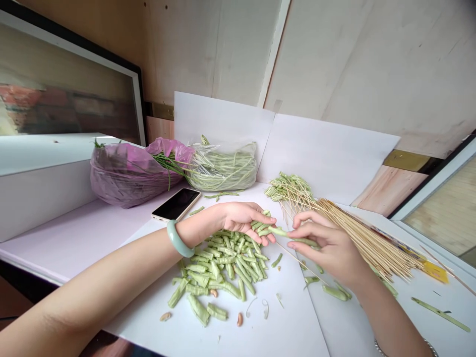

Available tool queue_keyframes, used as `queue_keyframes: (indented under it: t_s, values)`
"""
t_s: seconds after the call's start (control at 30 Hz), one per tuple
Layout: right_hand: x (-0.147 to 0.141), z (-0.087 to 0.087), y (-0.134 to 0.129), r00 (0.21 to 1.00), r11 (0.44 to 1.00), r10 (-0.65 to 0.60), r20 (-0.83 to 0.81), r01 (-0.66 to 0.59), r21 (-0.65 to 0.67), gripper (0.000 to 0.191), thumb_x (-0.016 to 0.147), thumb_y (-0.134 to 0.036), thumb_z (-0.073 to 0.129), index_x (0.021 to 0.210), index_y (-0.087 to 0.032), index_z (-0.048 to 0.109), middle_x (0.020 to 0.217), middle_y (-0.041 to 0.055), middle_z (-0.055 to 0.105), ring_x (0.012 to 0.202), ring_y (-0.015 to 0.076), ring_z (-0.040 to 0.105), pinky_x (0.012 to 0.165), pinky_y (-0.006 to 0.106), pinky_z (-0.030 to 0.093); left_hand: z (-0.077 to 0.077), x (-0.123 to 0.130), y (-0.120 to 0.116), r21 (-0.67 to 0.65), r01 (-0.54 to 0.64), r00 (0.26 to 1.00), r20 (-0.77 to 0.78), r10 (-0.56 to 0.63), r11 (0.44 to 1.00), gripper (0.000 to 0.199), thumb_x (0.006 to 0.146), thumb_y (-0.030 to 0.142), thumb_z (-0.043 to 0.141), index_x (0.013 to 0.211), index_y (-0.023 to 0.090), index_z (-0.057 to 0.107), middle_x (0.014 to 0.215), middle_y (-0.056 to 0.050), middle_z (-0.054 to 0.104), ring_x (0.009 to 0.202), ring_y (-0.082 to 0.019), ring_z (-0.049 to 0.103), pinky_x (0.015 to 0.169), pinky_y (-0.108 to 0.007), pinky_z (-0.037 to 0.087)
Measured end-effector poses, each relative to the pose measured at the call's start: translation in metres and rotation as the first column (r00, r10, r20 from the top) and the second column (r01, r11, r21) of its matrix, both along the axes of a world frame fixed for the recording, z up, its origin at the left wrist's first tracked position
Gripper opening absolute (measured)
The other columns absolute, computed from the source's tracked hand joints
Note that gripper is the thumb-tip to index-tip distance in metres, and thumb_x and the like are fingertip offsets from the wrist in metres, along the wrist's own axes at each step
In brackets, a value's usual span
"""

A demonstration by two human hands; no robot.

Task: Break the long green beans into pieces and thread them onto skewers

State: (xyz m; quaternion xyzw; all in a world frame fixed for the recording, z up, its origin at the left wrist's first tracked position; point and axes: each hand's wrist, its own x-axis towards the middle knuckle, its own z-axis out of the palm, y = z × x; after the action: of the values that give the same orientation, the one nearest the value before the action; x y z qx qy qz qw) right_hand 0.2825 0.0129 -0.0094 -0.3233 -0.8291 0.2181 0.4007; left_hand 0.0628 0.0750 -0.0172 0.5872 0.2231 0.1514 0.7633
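**A:** What do I have at the hands?

**B:** On my head-camera feed, my left hand [241, 220] and my right hand [323, 243] share one long green bean [282, 233] at 12 o'clock. My left fingers [260, 230] are pressed together, pinching one end. My right fingers [305, 220] are slightly spread, with the thumb and forefinger pinching further along.

**A:** What's right around them?

**B:** A jade bangle [176, 238] circles my left wrist. Below the hands, a heap of cut green beans [223, 263] lies on white paper [282, 322]. A thin bamboo skewer [297, 263] slants beneath my right hand; I cannot tell whether it enters the bean.

**A:** And further out?

**B:** A sheaf of bamboo skewers [368, 243] sits at 2 o'clock, with skewered beans [286, 191] at 1. A smartphone [175, 205] and a clear plastic bag of beans [222, 168] sit at 11, and a purple plastic bag [130, 173] at 10.

**A:** Risks?

**B:** Too hard a pinch could snap the bean. A slipping skewer point could jab my fingers, and a stray wrist could scatter the heap.
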Motion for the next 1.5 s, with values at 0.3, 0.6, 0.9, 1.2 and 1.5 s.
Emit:
queue_keyframes:
  t_s: [0.3,0.6,0.9,1.2,1.5]
  values:
    - [-0.005,-0.004,0.006,0.991,0.968,0.116,0.066,-0.098,-0.232,0.008,0.075,-0.018,0.068,0.076,-0.022,0.075,0.081,0.0059,0.066,0.07,0.0179,0.06,0.058,0.028,0.05,-0.001,0.003,0.001,-0.008,0.112,0.993,-0.026,-0.113,0.994,0.03,0.068,0.034,0.075,0.08,0.007,0.07,0.075,-0.007,0.07,0.072,-0.017,0.069,0.071,-0.028,0.057]
    - [-0.011,-0.008,0.006,0.993,0.971,-0.038,0.115,0.064,-0.232,0.009,0.071,-0.021,0.069,0.064,-0.02,0.063,0.068,0.002,0.065,0.068,0.0188,0.062,0.063,0.029,0.05,0.002,0.009,-0.011,0.052,0.098,0.982,-0.168,-0.088,0.994,0.041,0.06,0.043,0.078,0.078,0.007,0.068,0.072,-0.006,0.068,0.063,-0.015,0.066,0.064,-0.027,0.056]
    - [-0.017,-0.008,0.001,0.975,0.983,-0.09,0.203,0.12,-0.141,0.021,0.077,-0.028,0.06,0.061,-0.02,0.049,0.056,-0.0037,0.041,0.049,0.0103,0.033,0.043,0.024,0.024,0.012,0.01,-0.017,0.235,0.036,0.968,-0.251,0.025,0.971,0.037,0.057,0.039,0.078,0.053,0.012,0.053,0.049,0.004,0.047,0.038,-0.002,0.031,0.035,-0.017,0.018]
    - [-0.021,0.001,-0.016,0.893,0.823,0.43,0.13,-0.329,-0.463,0.047,0.08,-0.036,0.058,0.046,-0.022,0.028,0.048,-0.0065,0.019,0.047,0.0089,0.018,0.044,0.028,0.015,0.024,0.008,-0.034,0.23,0.462,0.884,-0.19,-0.426,0.857,0.031,0.06,0.031,0.079,0.051,0.015,0.054,0.047,0.003,0.039,0.042,-0.007,0.032,0.038,-0.022,0.024]
    - [-0.004,-0.009,-0.002,0.942,0.826,0.218,-0.254,-0.316,-0.466,0.039,0.074,-0.046,0.063,0.047,-0.02,0.052,0.043,-0.0032,0.041,0.042,0.0106,0.034,0.042,0.026,0.025,0.043,0.012,-0.051,0.197,0.509,0.86,-0.08,-0.503,0.838,0.023,0.059,0.028,0.079,0.072,0.016,0.064,0.056,0.0,0.054,0.041,-0.009,0.042,0.037,-0.022,0.03]
